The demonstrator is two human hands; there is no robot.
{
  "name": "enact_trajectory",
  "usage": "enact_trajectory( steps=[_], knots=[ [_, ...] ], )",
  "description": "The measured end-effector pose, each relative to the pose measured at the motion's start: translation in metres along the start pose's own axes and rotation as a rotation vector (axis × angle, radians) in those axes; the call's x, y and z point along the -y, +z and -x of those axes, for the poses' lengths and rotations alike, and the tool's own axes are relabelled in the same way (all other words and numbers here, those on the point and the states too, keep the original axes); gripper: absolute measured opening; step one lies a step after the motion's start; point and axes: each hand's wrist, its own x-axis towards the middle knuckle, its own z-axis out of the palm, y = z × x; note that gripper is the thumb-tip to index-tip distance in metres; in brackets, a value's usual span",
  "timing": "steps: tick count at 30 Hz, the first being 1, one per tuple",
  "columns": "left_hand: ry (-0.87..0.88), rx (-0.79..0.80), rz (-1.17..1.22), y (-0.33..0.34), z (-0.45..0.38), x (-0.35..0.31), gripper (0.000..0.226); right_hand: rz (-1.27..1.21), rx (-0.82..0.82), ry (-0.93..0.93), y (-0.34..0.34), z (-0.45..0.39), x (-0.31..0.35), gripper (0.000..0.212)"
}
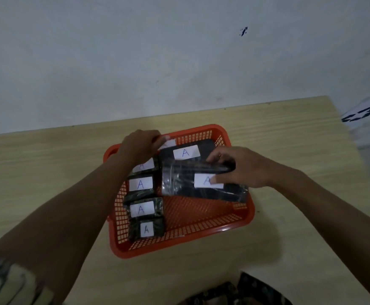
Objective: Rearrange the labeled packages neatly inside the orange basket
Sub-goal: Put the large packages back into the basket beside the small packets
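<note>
An orange mesh basket (241, 221) sits on the wooden table. Several dark wrapped packages with white "A" labels lie inside. A column of small ones runs down the left side: (141, 183), (144, 209), (146, 230). A large package (179, 186) lies tilted across the right half, its right end resting on the rim. My right hand (241, 166) grips its upper right edge, thumb on its label. Another large package (186, 153) lies behind it. My left hand (139, 145) is closed on a package at the back left corner, mostly hidden under the fingers.
The light wooden table (289, 139) extends on all sides of the basket, against a pale wall. A patterned dark cloth (245, 291) shows at the near edge. A white sheet with black marks (362, 115) hangs at the far right.
</note>
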Motion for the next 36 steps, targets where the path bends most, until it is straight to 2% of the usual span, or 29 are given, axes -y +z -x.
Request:
enact_trajectory(
  steps=[3, 6, 12, 16, 18, 21, 25, 28, 32, 36],
  knots=[
    [-0.022, -0.038, -0.030, 0.004, 0.002, -0.001, 0.049, 0.198, 0.162, 0.052, 0.021, -0.006, -0.002, 0.041],
    [-0.039, -0.072, -0.037, 0.008, 0.004, -0.001, 0.051, 0.354, 0.210, 0.069, 0.036, -0.016, -0.003, 0.043],
    [-0.023, -0.118, -0.056, 0.009, 0.005, -0.001, 0.051, 0.453, 0.137, -0.036, 0.043, -0.018, -0.017, 0.040],
    [-0.027, -0.133, -0.060, 0.011, 0.006, -0.002, 0.051, 0.299, 0.135, -0.032, 0.054, -0.015, -0.024, 0.026],
    [-0.024, -0.140, -0.065, 0.010, 0.006, -0.002, 0.051, 0.316, 0.145, -0.021, 0.056, -0.016, -0.025, 0.026],
    [-0.017, -0.141, -0.054, 0.011, 0.005, -0.002, 0.050, 0.425, 0.138, -0.022, 0.059, -0.016, -0.027, 0.033],
    [-0.007, -0.137, -0.032, 0.012, 0.004, 0.001, 0.050, 0.628, 0.071, -0.146, 0.072, -0.009, -0.030, 0.037],
    [0.020, -0.119, -0.011, 0.011, 0.002, 0.004, 0.052, 0.616, -0.005, -0.214, 0.081, 0.001, -0.034, 0.047],
    [0.045, -0.116, -0.008, 0.009, -0.001, 0.005, 0.053, 0.618, 0.085, -0.259, 0.086, 0.003, -0.038, 0.074],
    [0.054, -0.124, -0.008, 0.009, -0.002, 0.003, 0.051, 0.749, 0.042, -0.268, 0.082, 0.000, -0.039, 0.076]
  ],
)
